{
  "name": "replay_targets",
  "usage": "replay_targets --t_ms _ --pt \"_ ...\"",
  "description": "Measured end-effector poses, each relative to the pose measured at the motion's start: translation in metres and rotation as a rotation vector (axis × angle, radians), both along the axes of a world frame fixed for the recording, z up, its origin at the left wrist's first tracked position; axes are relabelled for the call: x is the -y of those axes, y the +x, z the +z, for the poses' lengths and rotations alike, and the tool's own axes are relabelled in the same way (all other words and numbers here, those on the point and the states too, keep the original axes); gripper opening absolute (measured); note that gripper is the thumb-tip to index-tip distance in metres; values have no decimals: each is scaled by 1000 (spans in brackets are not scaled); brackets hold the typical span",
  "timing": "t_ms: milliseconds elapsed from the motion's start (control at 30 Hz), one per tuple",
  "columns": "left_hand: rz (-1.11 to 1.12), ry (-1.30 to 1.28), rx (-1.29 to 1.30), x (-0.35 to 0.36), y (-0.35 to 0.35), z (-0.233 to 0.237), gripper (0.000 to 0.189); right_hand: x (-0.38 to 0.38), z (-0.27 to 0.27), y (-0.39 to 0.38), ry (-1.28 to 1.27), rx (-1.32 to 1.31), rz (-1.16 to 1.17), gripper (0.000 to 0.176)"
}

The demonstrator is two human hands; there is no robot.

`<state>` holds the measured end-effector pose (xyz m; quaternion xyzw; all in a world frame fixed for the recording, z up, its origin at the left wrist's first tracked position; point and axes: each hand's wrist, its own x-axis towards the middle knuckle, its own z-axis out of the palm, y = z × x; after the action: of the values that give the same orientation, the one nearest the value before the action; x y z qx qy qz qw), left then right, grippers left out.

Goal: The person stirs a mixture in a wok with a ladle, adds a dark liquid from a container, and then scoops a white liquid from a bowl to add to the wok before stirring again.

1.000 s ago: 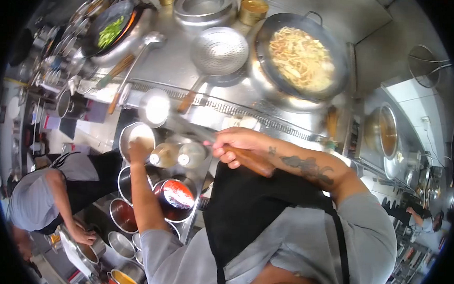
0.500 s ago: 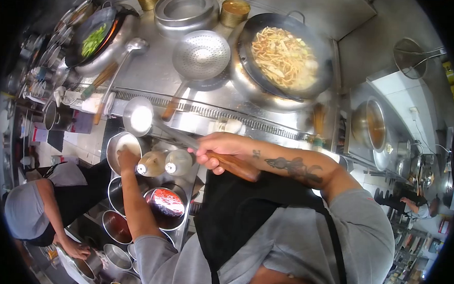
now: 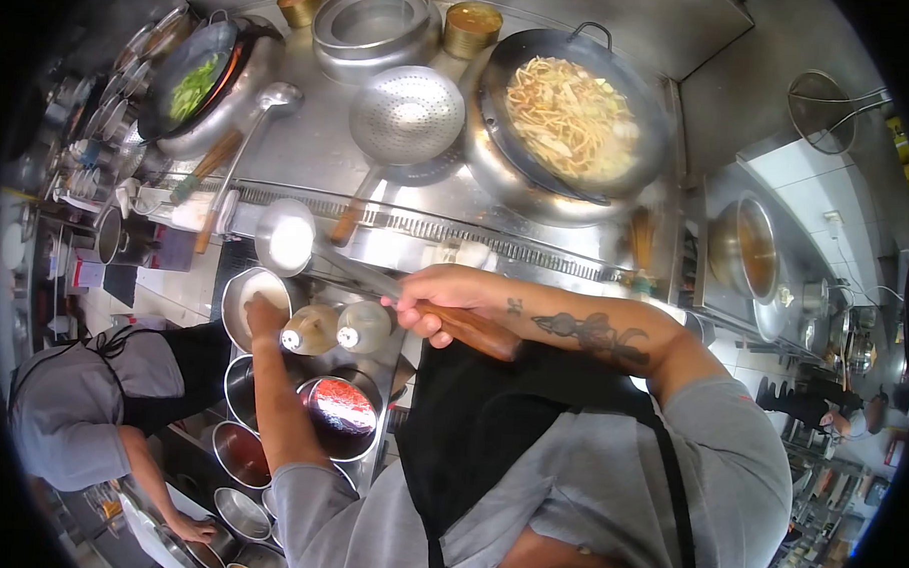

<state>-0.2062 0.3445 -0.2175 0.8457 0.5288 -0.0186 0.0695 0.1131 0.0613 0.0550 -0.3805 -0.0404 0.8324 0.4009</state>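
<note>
Ahead, steel kitchen counter (image 3: pixel 309 149) — ladle (image 3: pixel 360 273) in right grip (image 3: pixel 444 302)

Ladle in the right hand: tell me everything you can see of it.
The ladle has a round, shiny steel bowl holding something pale, a long metal shaft and a brown wooden grip. The right hand grasps it where shaft meets wood. It lies roughly level, bowl to the left, by the steel counter front edge.

Two woks (image 3: pixel 571 113) (image 3: pixel 196 80), two bottles (image 3: pixel 313 329) (image 3: pixel 363 326), two ladles (image 3: pixel 286 238) (image 3: pixel 276 100), one skimmer (image 3: pixel 407 112), two gold tins (image 3: pixel 302 0) (image 3: pixel 471 22)
</note>
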Motion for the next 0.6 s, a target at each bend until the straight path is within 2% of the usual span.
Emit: replay_targets --t_ms 100,200,400,500,600 --pt "16 17 21 0 1 1 39 -1 1 0 -11 -8 4 22" --pt "-1 41 50 1 3 4 32 0 3 1 5 3 6 14" --pt "-38 76 37 3 7 3 28 -1 -7 3 -17 -94 33 17" --pt "-61 104 26 -5 -3 -10 27 -2 -1 2 -32 -57 34 29" --pt "-29 83 62 -9 -6 -18 25 -1 3 2 -31 -37 35 30"
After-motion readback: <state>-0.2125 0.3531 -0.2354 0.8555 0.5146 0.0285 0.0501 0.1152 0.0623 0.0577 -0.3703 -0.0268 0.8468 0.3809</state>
